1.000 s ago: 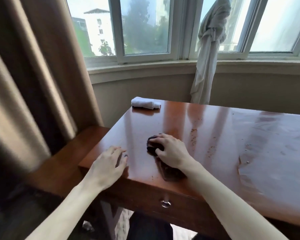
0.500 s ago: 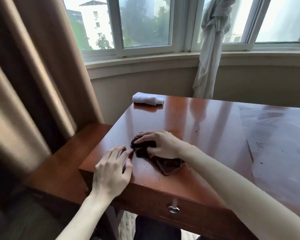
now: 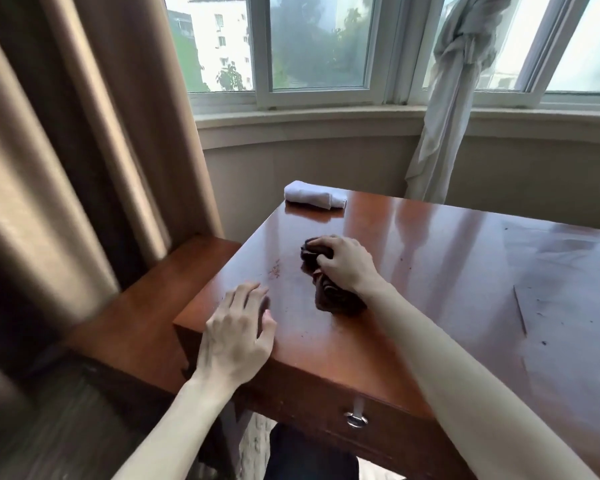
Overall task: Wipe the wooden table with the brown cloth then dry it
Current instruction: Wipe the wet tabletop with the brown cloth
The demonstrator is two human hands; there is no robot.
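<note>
Crumpled dark brown cloth [image 3: 329,289]: soft, limp, light by look; likely bunches and drags under pressure; best taken at bunched upper end. Dark, wrinkled, wadded into elongated lump. Located near left front corner of glossy reddish-brown wooden table [image 3: 430,271], under right hand [image 3: 343,265]. Right hand clamped on cloth, fingers curled over top. Left hand [image 3: 238,332] flat on table near front edge, fingers apart, holding nothing. Rolled white towel [image 3: 314,195] at far left corner, likely for drying. Crumbs scattered on tabletop.

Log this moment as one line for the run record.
phase: wiping | right hand: grips brown cloth on table | left hand: flat near table corner | white cloth: far corner, untouched
</note>
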